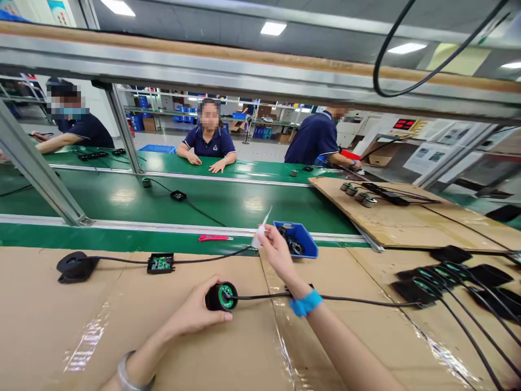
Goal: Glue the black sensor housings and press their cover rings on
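Peeling film beside the round black unit, near the tabletop's middle.
My left hand (195,315) grips the round black unit (222,296); my right hand (279,252) pinches a white film strip (260,231) — I'd hold the unit steady, pull slowly.

Black puck (222,296), green inside; blue bin (306,245); blue wristband (305,304).

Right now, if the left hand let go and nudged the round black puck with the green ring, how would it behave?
The round black puck with the green ring lies flat, so it would probably slide. Its black cable looks floppy and may drag. Left hand covers it easily, so it is likely light.
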{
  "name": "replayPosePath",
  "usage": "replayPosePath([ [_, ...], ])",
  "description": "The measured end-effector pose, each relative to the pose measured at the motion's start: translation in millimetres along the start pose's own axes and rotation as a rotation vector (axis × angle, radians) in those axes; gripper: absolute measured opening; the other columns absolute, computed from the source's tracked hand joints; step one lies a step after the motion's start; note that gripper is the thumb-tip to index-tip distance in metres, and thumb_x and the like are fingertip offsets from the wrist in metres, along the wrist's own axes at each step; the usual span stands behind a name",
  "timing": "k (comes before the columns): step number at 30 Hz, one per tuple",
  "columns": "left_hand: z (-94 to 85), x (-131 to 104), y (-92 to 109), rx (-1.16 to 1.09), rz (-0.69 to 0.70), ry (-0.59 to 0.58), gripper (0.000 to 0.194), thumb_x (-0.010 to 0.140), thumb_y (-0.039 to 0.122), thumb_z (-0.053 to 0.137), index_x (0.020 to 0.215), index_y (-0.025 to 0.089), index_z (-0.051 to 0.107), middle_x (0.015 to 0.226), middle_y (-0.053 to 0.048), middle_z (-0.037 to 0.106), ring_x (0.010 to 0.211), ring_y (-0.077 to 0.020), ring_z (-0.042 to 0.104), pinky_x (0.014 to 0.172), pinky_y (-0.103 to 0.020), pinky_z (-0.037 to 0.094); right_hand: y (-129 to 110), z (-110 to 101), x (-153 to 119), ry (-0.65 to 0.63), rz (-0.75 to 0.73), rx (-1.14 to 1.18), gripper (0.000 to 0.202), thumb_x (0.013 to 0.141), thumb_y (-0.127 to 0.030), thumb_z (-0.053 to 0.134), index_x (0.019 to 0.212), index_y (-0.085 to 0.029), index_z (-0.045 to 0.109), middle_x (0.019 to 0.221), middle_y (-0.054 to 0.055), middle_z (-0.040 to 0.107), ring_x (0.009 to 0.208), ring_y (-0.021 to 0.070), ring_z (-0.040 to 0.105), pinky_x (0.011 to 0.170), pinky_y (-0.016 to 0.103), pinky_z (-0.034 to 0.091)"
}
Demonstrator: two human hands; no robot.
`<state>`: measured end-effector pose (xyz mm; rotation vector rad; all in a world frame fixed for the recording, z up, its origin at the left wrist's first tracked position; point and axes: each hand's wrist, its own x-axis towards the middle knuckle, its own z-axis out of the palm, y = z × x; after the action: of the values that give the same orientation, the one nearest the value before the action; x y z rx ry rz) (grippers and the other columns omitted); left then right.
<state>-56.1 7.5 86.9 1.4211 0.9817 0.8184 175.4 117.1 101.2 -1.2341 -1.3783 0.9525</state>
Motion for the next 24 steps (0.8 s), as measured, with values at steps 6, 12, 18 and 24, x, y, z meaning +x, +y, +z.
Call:
replayPosePath([
  [6, 3.6, -6, 10, 0.277, 0.049, 0.027, 0.053, 0.056, 0.018, 0.090, 0.104, 0.023, 0.069, 0.112, -0.005, 0.068, 0.106, -0.0287, 0.061, 0.095, -0.036, 0.047, -37, -35, -115, -0.017, 0.180, 0.309, 0.041, 0.086, -0.059, 0.065, 0.110, -0.026, 0.056, 0.085, 0.002, 0.061, 0.061, 0.0114, 0.052, 0.045, 0.019, 0.039],
  [12, 11.5, -13, 12, 0.432, 0.075, 0.021, 0.059, 0.055, 0.011, 0.090, 0.106, 0.028, 0.067, 0.118, -0.002, 0.062, 0.110, -0.0242, 0.061, 0.095, -0.033, 0.048, -23, -43, -176, 0.097, 0.515, 0.599, 0.039, 0.073, -0.049, 0.084, 0.090, -0.020, 0.066, 0.091, 0.003, 0.061, 0.054, 0.0029, 0.037, 0.043, 0.014, 0.029],
  [18, 16.4, -15, 13, 0.513, 0.119, 0.075, 0.059, 0.056, 0.005, 0.088, 0.107, 0.027, 0.066, 0.122, -0.005, 0.059, 0.116, -0.0252, 0.059, 0.096, -0.033, 0.050, -30, -32, -184, 0.143, 0.573, 0.604, 0.050, 0.063, -0.045, 0.091, 0.099, -0.019, 0.069, 0.063, -0.004, 0.052, 0.047, 0.0001, 0.028, 0.046, 0.013, 0.021],
  [24, 14.6, -16, 8, 0.582, 0.166, 0.106, 0.055, 0.064, 0.004, 0.080, 0.111, 0.029, 0.066, 0.125, -0.008, 0.056, 0.119, -0.0287, 0.061, 0.093, -0.038, 0.053, -16, -31, -177, 0.195, 0.503, 0.592, 0.045, 0.064, -0.051, 0.088, 0.090, -0.019, 0.069, 0.051, -0.004, 0.045, 0.045, 0.0058, 0.036, 0.042, 0.016, 0.028],
])
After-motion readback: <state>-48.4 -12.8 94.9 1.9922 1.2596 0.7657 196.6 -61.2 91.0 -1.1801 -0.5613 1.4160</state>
